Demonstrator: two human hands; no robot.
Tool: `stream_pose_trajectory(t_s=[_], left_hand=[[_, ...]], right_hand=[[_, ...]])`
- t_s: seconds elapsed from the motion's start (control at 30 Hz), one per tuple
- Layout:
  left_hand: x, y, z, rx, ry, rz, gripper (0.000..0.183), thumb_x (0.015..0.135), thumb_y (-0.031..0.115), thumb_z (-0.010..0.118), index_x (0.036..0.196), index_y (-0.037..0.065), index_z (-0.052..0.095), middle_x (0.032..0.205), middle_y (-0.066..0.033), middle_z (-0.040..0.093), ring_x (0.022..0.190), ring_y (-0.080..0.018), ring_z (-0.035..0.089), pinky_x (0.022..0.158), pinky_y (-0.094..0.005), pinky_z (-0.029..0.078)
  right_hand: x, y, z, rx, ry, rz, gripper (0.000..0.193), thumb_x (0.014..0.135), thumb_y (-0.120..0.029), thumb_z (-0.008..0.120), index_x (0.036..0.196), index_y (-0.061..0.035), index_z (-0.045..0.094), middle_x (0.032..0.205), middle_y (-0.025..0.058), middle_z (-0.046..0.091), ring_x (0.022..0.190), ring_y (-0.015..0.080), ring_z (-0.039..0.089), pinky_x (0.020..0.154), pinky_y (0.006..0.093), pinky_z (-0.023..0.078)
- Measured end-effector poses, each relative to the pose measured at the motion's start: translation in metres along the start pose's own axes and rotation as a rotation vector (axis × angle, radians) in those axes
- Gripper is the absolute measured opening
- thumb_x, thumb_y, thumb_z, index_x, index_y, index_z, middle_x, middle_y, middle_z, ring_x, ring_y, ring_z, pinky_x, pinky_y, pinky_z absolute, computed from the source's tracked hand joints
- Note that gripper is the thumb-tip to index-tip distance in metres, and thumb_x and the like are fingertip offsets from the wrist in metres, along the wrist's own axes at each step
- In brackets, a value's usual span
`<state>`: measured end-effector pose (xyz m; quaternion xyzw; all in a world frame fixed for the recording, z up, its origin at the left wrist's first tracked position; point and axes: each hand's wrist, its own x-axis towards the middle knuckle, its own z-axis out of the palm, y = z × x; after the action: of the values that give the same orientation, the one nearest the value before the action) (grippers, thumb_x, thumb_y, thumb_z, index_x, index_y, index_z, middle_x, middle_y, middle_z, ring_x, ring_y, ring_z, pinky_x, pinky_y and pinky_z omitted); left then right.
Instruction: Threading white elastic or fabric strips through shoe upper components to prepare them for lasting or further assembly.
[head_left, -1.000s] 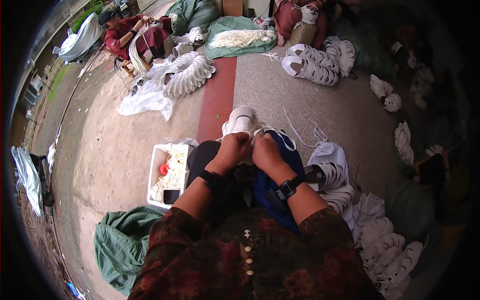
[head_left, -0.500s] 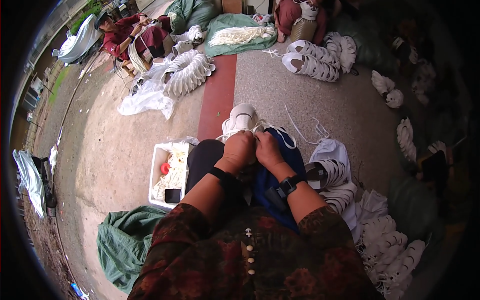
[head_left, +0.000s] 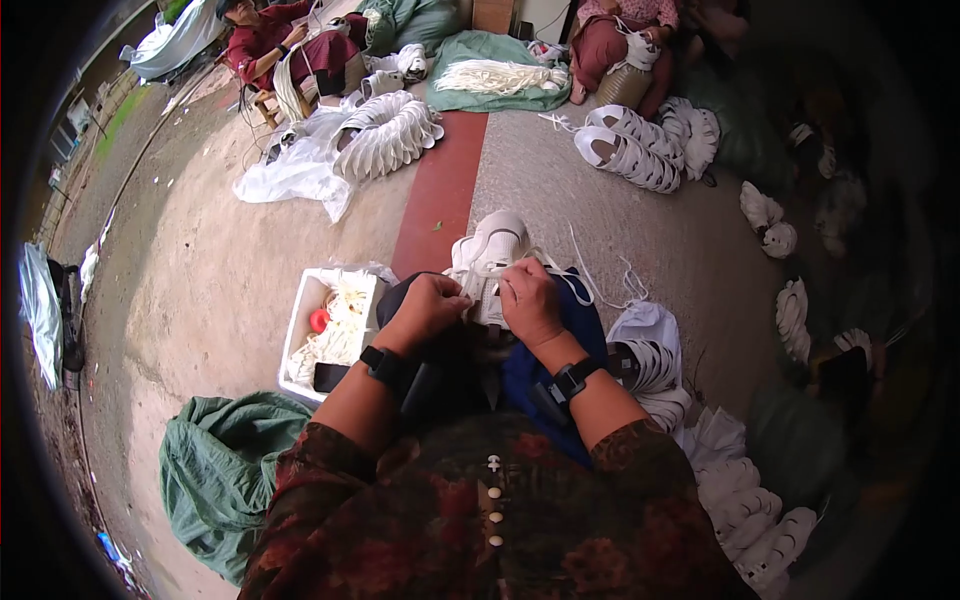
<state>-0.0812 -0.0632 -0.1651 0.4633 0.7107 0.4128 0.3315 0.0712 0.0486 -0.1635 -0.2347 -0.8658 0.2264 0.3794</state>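
Note:
A white sneaker (head_left: 497, 236) rests toe-away on my lap, with loose white shoelace (head_left: 583, 290) trailing off its right side. At the left edge of its lacing, my left hand (head_left: 430, 308) is closed, its fingertips pinching the shoelace close to the eyelets. Over the right part of the opening, my right hand (head_left: 530, 298) is curled, thumb and fingers gripping the lace. The fingers partly hide the eyelets and the sneaker's tongue. Blue cloth (head_left: 545, 400) lies beneath my right forearm.
To the left stands a white box (head_left: 293, 345) with laces, a red round item and a dark phone. Green cloth (head_left: 215, 480) lies nearer. Strung sneakers (head_left: 770, 530) pile at right; more (head_left: 390, 135) lie ahead. Two people (head_left: 270, 50) sit at the back, one with a sneaker (head_left: 640, 50).
My hands, close together before, have moved apart: the left went left and the right slightly up. More of the sneaker's lacing shows between them. The whole view has shifted slightly.

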Motion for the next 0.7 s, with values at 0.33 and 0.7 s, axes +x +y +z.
stream_pose_trajectory(t_s=[0.33,0.7], left_hand=[[0.039,-0.008,0.013,-0.499,0.155,-0.167,0.003,0.073,0.001,0.066,0.074,-0.001,0.064,0.062,-0.0037,0.061,0.054,-0.0082,0.056,0.050,-0.0226,0.045],[0.054,-0.013,0.024,-0.135,0.251,0.007,0.011,0.064,0.003,0.067,0.074,0.002,0.064,0.066,-0.0119,0.063,0.059,-0.0203,0.062,0.056,-0.0312,0.049]], right_hand=[[-0.002,0.004,0.017,-0.126,-0.183,0.045,0.023,0.065,-0.004,0.065,0.088,-0.0024,0.064,0.079,0.0157,0.057,0.076,0.0332,0.056,0.071,0.0398,0.044],[-0.003,0.010,0.018,-0.005,-0.176,0.096,0.022,0.067,-0.005,0.061,0.089,-0.0025,0.063,0.081,0.0151,0.057,0.079,0.0339,0.055,0.073,0.0418,0.043]])
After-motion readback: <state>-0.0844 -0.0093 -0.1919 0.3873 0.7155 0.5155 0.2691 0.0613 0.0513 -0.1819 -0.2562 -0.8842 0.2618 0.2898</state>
